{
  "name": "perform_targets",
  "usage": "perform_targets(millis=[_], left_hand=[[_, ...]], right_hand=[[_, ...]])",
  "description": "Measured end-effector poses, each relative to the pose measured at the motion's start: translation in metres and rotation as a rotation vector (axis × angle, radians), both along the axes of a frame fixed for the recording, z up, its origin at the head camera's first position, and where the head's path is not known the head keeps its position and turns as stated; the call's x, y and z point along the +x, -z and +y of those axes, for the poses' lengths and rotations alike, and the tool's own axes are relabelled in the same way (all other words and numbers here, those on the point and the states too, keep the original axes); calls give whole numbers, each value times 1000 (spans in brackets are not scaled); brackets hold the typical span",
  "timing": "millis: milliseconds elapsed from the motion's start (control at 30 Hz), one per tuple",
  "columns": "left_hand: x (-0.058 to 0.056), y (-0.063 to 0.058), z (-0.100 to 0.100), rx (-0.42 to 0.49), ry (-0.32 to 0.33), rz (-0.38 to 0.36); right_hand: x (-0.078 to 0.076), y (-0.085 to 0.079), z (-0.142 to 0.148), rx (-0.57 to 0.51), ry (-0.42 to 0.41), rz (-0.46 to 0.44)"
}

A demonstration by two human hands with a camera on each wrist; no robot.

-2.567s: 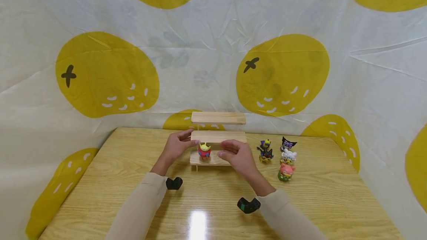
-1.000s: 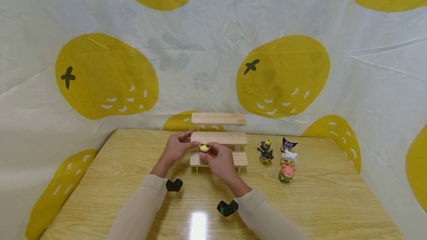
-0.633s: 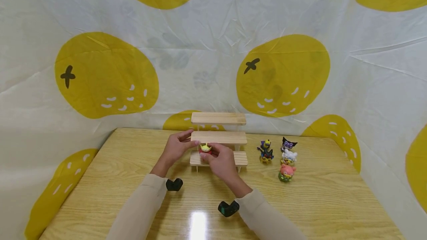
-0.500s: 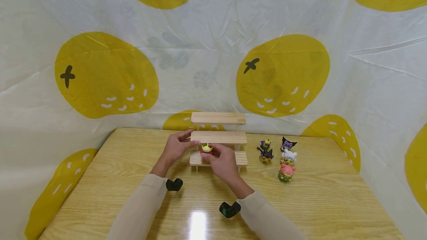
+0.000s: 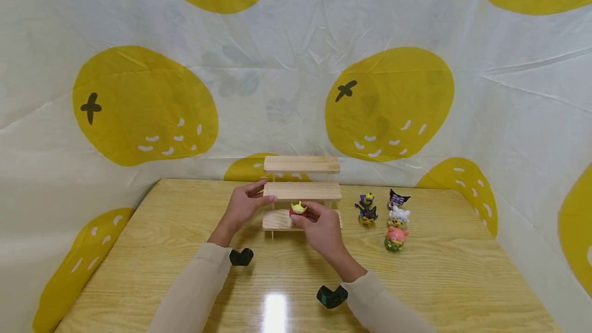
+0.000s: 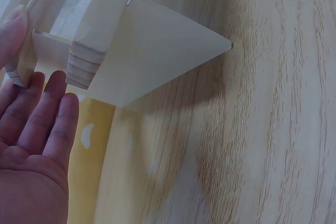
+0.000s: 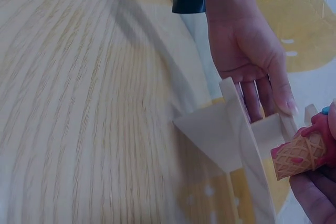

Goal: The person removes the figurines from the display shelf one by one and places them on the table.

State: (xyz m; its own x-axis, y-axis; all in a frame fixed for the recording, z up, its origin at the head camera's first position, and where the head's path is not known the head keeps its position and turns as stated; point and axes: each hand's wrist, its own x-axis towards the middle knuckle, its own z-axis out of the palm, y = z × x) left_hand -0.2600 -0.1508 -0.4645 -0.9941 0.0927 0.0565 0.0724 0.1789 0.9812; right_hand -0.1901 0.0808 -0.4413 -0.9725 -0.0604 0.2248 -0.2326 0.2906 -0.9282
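A three-tier wooden display stand has a top shelf [image 5: 302, 164], a middle shelf [image 5: 302, 190] and a lower shelf [image 5: 276, 219]. My left hand [image 5: 242, 206] holds the left end of the middle shelf, thumb above and fingers beneath in the left wrist view. Between the thumb and fingers of my right hand [image 5: 325, 231] is a small toy figurine [image 5: 298, 208] with a yellow three-eyed alien head and red body, over the lower shelf. The right wrist view shows its waffle-cone base [image 7: 299, 156] tilted beside the stand, its head out of frame.
Several other figurines stand on the table right of the stand: a pink one [image 5: 396, 238], a white one [image 5: 399, 215], a black-and-purple one [image 5: 398, 199], a black-eared one [image 5: 368, 216] and a yellow-and-purple one [image 5: 367, 199]. A patterned cloth [image 5: 277, 91] hangs behind.
First the figurine stood at the lower shelf's left with my right hand apart from it. My right hand took hold of it and has shifted it rightward. The left hand stays put.
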Motion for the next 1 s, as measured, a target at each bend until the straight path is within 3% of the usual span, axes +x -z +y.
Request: perform_targets(millis=[1000], left_hand=[[1,-2,-2,-12,18,0]], right_hand=[[6,-3,59,51,143,18]])
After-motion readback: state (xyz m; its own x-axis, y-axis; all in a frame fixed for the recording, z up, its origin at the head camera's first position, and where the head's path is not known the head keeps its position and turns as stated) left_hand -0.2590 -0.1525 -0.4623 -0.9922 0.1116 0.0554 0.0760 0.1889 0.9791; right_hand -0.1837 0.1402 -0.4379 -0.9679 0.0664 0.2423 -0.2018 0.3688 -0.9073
